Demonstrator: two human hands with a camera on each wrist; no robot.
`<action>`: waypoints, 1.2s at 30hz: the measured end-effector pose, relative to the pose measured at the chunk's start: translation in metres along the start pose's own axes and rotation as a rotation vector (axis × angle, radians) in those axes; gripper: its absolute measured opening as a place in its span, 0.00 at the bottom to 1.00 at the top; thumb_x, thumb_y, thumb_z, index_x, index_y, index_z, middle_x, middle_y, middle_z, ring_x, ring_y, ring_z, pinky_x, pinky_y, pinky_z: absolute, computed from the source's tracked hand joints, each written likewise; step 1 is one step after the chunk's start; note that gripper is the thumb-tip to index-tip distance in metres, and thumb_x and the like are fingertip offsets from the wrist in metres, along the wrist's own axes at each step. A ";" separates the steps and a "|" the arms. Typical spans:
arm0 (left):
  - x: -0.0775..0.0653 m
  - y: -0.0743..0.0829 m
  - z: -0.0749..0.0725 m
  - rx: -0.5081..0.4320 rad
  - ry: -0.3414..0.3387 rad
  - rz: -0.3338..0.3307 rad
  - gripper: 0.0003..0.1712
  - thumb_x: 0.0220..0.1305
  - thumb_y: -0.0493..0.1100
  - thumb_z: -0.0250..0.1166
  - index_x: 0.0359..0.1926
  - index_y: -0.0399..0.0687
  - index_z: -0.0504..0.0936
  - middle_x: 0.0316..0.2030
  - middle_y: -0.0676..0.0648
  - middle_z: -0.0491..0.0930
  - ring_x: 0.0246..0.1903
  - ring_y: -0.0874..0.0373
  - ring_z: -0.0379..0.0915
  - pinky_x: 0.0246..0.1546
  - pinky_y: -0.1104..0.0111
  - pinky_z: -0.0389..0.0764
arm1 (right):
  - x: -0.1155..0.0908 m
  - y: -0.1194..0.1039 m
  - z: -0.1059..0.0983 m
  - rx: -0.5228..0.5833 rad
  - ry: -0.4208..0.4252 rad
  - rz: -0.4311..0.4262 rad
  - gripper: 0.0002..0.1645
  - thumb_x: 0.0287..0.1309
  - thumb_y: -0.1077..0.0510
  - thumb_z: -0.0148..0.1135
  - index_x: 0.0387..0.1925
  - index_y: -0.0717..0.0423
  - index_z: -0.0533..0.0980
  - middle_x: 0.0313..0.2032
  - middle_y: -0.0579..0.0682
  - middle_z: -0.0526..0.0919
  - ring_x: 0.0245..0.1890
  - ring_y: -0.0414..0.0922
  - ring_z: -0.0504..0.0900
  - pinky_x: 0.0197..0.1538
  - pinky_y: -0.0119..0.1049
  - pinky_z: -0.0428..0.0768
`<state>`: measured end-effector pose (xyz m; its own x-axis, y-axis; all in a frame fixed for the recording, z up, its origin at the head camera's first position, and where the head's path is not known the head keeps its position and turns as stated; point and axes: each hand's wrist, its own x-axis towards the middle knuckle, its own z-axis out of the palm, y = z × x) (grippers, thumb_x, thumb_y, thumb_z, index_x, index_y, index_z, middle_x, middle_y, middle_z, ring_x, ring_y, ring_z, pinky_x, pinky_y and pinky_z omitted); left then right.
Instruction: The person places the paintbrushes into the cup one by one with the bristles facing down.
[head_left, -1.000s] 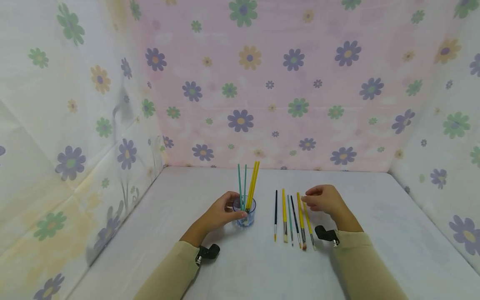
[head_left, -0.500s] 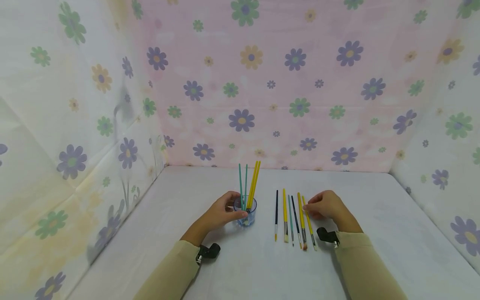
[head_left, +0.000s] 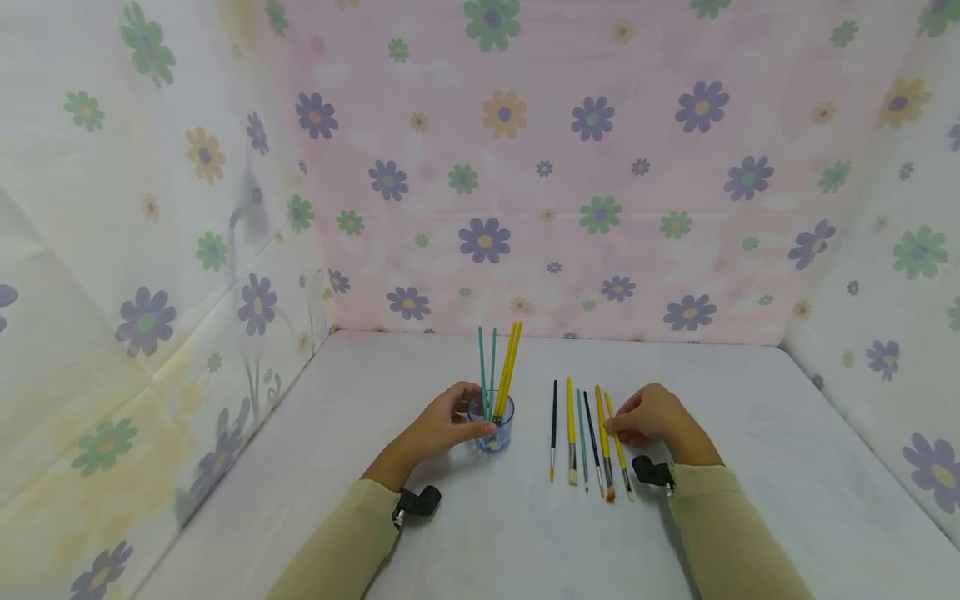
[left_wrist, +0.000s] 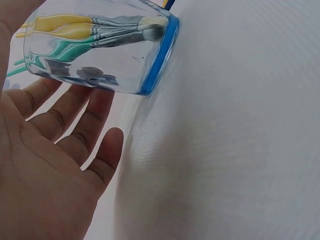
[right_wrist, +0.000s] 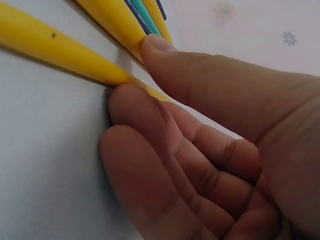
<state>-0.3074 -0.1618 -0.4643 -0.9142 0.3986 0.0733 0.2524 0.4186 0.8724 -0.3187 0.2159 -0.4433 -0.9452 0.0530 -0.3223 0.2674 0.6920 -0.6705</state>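
Observation:
My left hand (head_left: 446, 425) holds a clear cup (head_left: 504, 432) with a blue base, standing on the table. The thumb is at its near side and the fingers are round behind. Two teal paintbrushes (head_left: 482, 367) and two yellow ones (head_left: 510, 367) lean in it, bristles down, as the left wrist view shows. My right hand (head_left: 652, 417) has its thumb and curled fingers about the handle of the rightmost yellow paintbrush (head_left: 619, 454), which lies on the table. In the right wrist view that yellow handle (right_wrist: 60, 52) runs between thumb and fingertips.
Left of the right hand several more paintbrushes lie in a row, bristles toward me: a thick yellow brush (head_left: 603, 433), two black-handled ones, a teal one and another yellow brush (head_left: 571, 417). Flowered cloth (head_left: 525, 183) encloses the white table (head_left: 480, 533) behind and at both sides.
My right hand has come down onto the rightmost yellow paintbrush and its fingers have drawn in about the handle. The left hand and the cup have stayed in place.

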 end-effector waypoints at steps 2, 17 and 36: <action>0.001 0.000 0.000 0.004 -0.002 0.000 0.39 0.59 0.61 0.77 0.65 0.53 0.73 0.55 0.53 0.80 0.58 0.54 0.76 0.66 0.52 0.76 | 0.000 0.000 0.000 -0.004 -0.004 0.005 0.23 0.51 0.51 0.82 0.40 0.62 0.82 0.30 0.54 0.87 0.27 0.45 0.85 0.31 0.33 0.84; 0.001 -0.003 -0.001 0.006 -0.006 0.007 0.40 0.59 0.61 0.76 0.66 0.52 0.72 0.55 0.52 0.80 0.58 0.53 0.76 0.67 0.52 0.75 | -0.004 -0.004 0.001 -0.015 -0.002 0.010 0.20 0.50 0.55 0.82 0.37 0.62 0.81 0.29 0.54 0.87 0.26 0.45 0.85 0.31 0.34 0.85; 0.000 0.001 0.000 -0.003 -0.013 0.002 0.38 0.59 0.60 0.77 0.65 0.53 0.73 0.54 0.52 0.80 0.57 0.53 0.76 0.67 0.52 0.76 | 0.004 0.005 0.000 0.055 0.018 0.030 0.20 0.55 0.56 0.73 0.44 0.65 0.80 0.31 0.56 0.87 0.29 0.47 0.86 0.33 0.36 0.87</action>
<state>-0.3075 -0.1617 -0.4635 -0.9092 0.4105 0.0690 0.2536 0.4149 0.8738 -0.3214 0.2199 -0.4485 -0.9398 0.0863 -0.3307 0.3048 0.6495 -0.6966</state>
